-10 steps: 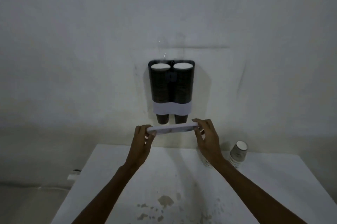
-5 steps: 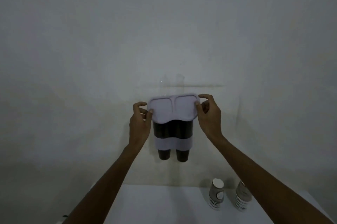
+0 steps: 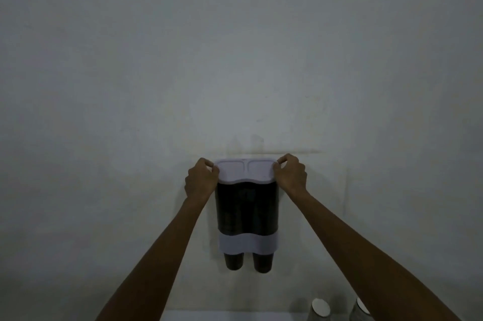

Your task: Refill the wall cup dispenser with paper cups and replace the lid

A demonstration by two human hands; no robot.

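A dark two-tube cup dispenser (image 3: pixel 247 208) hangs on the wall, with a pale lilac band low on it and two dark cups poking out below. The pale lilac lid (image 3: pixel 245 170) lies across the dispenser's top. My left hand (image 3: pixel 201 179) pinches the lid's left end. My right hand (image 3: pixel 290 174) pinches its right end. The tube openings are hidden under the lid.
Two short stacks of paper cups (image 3: pixel 321 307) stand on the white table (image 3: pixel 222 316) at the bottom right, the right stack (image 3: pixel 362 307) partly behind my forearm. The plain wall (image 3: pixel 235 59) fills the rest of the view.
Both hands lifted the lid from table height up to the dispenser and laid it flat across the top. The view tilted upward, so most of the table dropped out of sight.
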